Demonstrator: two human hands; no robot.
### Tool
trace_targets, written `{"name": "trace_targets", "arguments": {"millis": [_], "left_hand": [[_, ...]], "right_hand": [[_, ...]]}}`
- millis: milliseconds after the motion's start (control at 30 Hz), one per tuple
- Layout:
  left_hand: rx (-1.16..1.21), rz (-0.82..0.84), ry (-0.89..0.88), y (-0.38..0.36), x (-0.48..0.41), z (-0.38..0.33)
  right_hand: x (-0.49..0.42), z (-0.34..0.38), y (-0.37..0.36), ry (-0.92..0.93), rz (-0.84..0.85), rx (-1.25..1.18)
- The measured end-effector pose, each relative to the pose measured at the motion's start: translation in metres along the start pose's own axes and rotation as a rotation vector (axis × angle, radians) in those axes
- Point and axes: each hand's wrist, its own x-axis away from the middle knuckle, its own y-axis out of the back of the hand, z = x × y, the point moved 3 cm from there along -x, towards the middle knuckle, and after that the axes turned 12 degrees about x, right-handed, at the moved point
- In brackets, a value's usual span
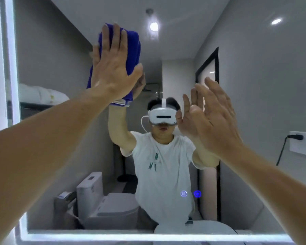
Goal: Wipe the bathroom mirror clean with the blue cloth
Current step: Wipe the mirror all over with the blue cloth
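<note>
left hand [111, 68]: flat, fingers straight, pressing folded blue cloth [131, 46] onto bathroom mirror [245, 85] | cloth: under palm, spilling past fingertips and wrist | handling: soft, light, likely bunches, so press mid-fold | right hand [214, 117]: spread, holding nothing

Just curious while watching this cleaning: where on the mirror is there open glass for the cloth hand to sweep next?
Free glass: above the right hand, to the right of the blue cloth; and below the left hand, down to the lit bottom edge of the mirror. It is crowded between the two hands.
</note>
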Motion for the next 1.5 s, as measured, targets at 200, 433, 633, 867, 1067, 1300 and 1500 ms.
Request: {"name": "trace_targets", "arguments": {"millis": [200,433,633,867,1067,1300,1500], "left_hand": [[-0.018,0.093,-0.135,-0.02,0.121,-0.018],[0.046,0.348,-0.308,-0.034,0.288,-0.041],[0.011,0.657,-0.594,-0.03,0.406,-0.042],[0.046,0.672,-0.779,-0.022,0.375,-0.028],[0.036,0.323,-0.283,-0.023,0.259,-0.017],[0.112,0.232,-0.014,-0.051,0.349,-0.079],[0.113,0.452,-0.372,-0.063,0.411,-0.111]], "right_hand": [[0.027,0.02,-0.021,-0.037,0.012,0.002],[0.075,0.043,-0.033,-0.145,0.133,-0.029],[0.11,0.052,-0.022,-0.176,0.162,0.02],[0.12,0.038,-0.007,-0.174,0.133,0.103],[0.115,0.025,0.0,-0.198,0.157,0.098],[0.131,0.009,-0.015,-0.187,0.207,0.04],[0.143,-0.015,-0.029,-0.193,0.242,-0.014]]}}
